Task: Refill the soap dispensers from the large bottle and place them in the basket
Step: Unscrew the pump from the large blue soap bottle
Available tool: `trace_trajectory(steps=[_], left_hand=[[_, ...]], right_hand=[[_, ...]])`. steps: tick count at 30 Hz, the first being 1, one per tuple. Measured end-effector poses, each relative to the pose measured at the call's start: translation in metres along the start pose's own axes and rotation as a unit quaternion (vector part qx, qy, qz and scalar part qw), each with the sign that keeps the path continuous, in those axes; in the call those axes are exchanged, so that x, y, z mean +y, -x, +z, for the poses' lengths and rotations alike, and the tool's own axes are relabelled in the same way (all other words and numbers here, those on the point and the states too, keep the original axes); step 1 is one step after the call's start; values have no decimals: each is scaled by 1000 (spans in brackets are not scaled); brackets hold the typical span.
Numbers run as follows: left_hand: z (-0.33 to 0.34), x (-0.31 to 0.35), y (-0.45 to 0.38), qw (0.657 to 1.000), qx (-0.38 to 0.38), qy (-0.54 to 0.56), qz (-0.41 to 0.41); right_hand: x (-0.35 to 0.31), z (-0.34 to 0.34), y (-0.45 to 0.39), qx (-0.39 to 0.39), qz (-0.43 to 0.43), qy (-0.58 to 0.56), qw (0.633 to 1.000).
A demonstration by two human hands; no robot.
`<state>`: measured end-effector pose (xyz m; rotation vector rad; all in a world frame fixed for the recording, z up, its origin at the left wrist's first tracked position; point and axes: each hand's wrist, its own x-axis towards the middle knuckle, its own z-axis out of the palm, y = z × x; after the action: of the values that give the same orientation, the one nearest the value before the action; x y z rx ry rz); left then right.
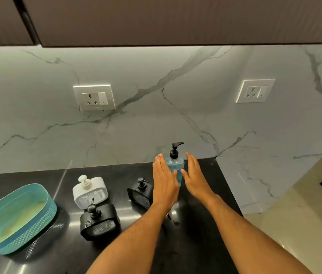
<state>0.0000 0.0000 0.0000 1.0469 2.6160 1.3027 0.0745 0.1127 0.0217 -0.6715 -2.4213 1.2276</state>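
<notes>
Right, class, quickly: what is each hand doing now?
Left hand: open, fingers straight, holding nothing.
Right hand: open, fingers straight, holding nothing.

Worktop (195, 244): black polished stone, glossy, streaked with pale reflections; backsplash (156, 105) behind it white marble with grey veins, lit from above along its top edge; two white socket-and-switch plates set in the marble, left socket plate (94, 97) and right socket plate (255, 91); dark brown overhead cabinets (176, 18) across the top, a seam between two doors at left; cream tiled floor (304, 210) at far right, beyond the worktop's end.
</notes>
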Motion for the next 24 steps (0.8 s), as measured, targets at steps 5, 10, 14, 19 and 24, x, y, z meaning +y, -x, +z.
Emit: trace_trajectory(steps=[5, 10, 14, 19, 24], left_hand=[[4, -1, -11, 995, -17, 81, -53], [7, -1, -16, 992, -12, 117, -54], [9, 1, -17, 990, 0, 130, -48], [7, 0, -19, 992, -5, 115, -53], [2, 5, -11, 992, -11, 120, -45]], right_hand=[[8, 4, -13, -42, 17, -26, 999], [16, 8, -16, -66, 8, -51, 996], [16, 12, -17, -54, 13, -65, 996], [13, 13, -15, -35, 6, -87, 996], [12, 13, -2, -17, 3, -114, 993]])
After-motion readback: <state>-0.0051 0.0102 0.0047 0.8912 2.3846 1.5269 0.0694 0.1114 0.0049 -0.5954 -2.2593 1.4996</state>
